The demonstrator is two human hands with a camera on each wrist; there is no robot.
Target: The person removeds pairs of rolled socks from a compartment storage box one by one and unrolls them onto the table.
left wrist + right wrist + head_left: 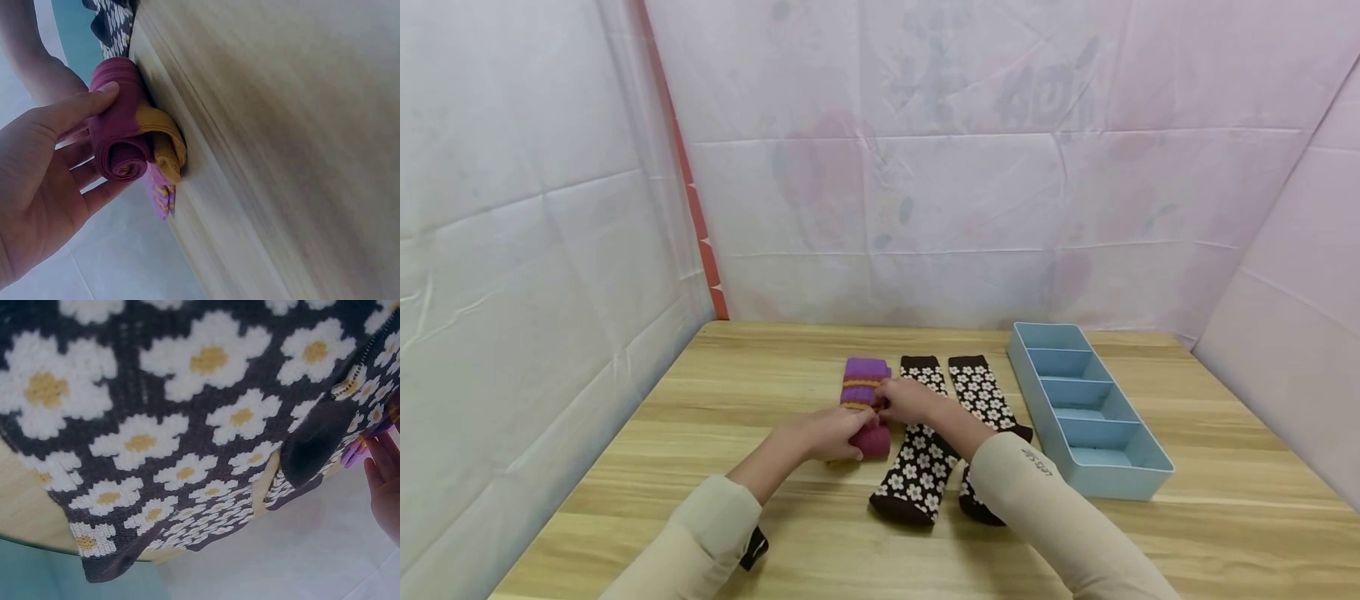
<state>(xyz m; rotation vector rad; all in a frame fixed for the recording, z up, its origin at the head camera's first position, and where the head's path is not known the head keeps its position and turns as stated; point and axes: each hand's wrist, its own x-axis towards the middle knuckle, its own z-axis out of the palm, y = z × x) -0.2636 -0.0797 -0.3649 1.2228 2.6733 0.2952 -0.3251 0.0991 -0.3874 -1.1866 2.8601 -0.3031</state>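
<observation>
A purple sock (866,367) with orange bands lies lengthwise on the table, its near end rolled into a magenta coil (117,134). My left hand (829,433) holds this coil, thumb on one side and fingers on the other. An orange part of the sock (164,128) shows beside the coil in the left wrist view. From the right, my right hand (912,402) grips the roll's other side with bent fingers; its fingertips are partly hidden. In the right wrist view only part of that hand (386,487) shows, against the purple fabric.
Two dark brown socks with white flowers (919,467) (983,396) lie under and beside my right forearm. To their right stands a light blue box (1116,482) with several compartments. A small black item (756,548) shows by my left sleeve. White sheeting (880,192) surrounds the table.
</observation>
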